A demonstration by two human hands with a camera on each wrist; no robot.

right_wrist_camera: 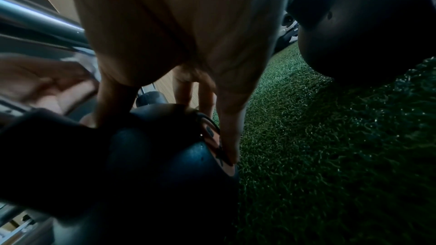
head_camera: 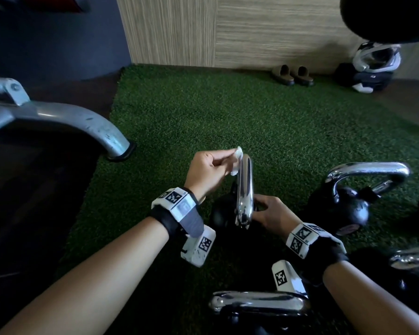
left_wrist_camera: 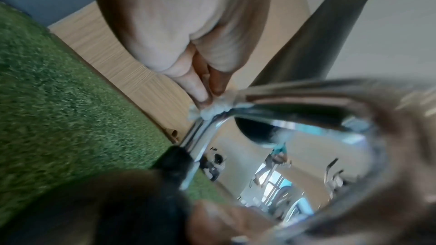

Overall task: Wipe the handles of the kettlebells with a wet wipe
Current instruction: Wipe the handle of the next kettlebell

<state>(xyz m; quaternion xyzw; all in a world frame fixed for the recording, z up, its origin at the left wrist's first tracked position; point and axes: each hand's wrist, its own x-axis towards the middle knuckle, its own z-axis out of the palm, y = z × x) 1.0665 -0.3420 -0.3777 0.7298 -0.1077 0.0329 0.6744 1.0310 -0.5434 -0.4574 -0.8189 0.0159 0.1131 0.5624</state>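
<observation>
A black kettlebell (head_camera: 221, 215) with a chrome handle (head_camera: 245, 187) stands on green turf in the middle of the head view. My left hand (head_camera: 207, 170) pinches a small crumpled white wet wipe (head_camera: 309, 157) against the far top of that handle. The left wrist view shows the wet wipe (left_wrist_camera: 216, 108) between my fingertips (left_wrist_camera: 200, 94) at the bend of the chrome handle (left_wrist_camera: 295, 98). My right hand (head_camera: 271, 213) rests with straight fingers (right_wrist_camera: 230, 137) on the black kettlebell body (right_wrist_camera: 165, 156), steadying it.
Another kettlebell (head_camera: 353, 189) stands to the right, one (head_camera: 259, 307) lies close to me, and a further one (head_camera: 414, 262) is at the right edge. A grey machine leg (head_camera: 82, 124) ends on the turf at left. Slippers (head_camera: 293, 74) and a bag (head_camera: 370, 68) sit by the far wall.
</observation>
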